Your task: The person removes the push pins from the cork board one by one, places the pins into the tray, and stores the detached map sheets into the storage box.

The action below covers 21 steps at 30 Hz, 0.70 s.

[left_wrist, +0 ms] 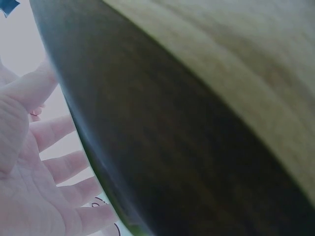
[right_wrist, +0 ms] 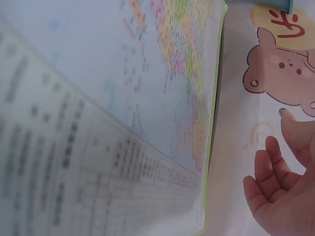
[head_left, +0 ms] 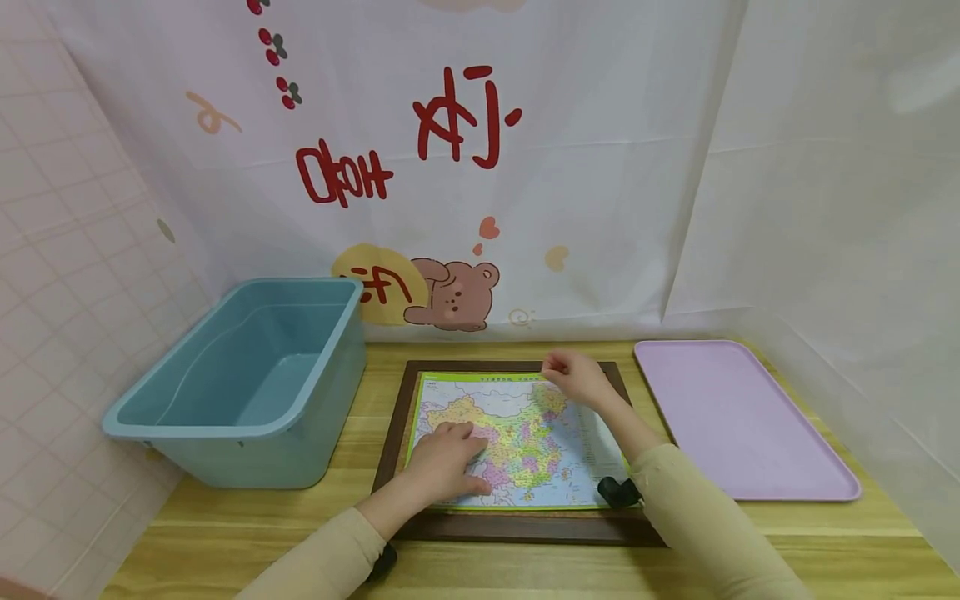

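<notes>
A paper map [head_left: 517, 442] with a green border lies on a cork board with a dark brown frame [head_left: 517, 527]. My left hand [head_left: 442, 462] rests on the map's lower left part, its fingers spread. Over the board's upper right part, my right hand [head_left: 581, 379] is raised with thumb and fingers drawn together. In the right wrist view a tiny dark thing [right_wrist: 283, 112] shows at the tips of the pinching finger and thumb; it is too small to name. That view also shows the map's printed table [right_wrist: 113, 172] close up.
A blue plastic tub [head_left: 322, 417] stands left of the board. To the right lies a flat lilac tray [head_left: 742, 417]. The wooden tabletop [head_left: 225, 542] meets a printed curtain [head_left: 585, 208] at the back, with a bear figure on it.
</notes>
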Available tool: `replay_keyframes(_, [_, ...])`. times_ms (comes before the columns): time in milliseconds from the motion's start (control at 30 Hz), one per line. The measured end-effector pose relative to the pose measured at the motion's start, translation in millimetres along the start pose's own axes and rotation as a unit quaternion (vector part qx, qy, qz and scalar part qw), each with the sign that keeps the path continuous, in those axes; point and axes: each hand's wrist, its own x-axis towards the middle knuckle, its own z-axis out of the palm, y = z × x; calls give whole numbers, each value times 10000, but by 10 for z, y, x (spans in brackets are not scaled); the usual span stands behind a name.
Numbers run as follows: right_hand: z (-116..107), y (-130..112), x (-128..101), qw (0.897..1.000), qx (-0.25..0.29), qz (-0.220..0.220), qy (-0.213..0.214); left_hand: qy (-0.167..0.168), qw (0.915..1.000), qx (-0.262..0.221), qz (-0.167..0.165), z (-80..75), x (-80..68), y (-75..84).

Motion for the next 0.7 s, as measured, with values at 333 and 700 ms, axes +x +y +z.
replay_keyframes(333, [-138,113,-106,9995,-29,-190,235,-16,10000,31,-29,23,6,-3])
replay_keyframes(700, [-383,277,-258,9988,-59,-191,450,-14,10000,16,-23,12,0,5])
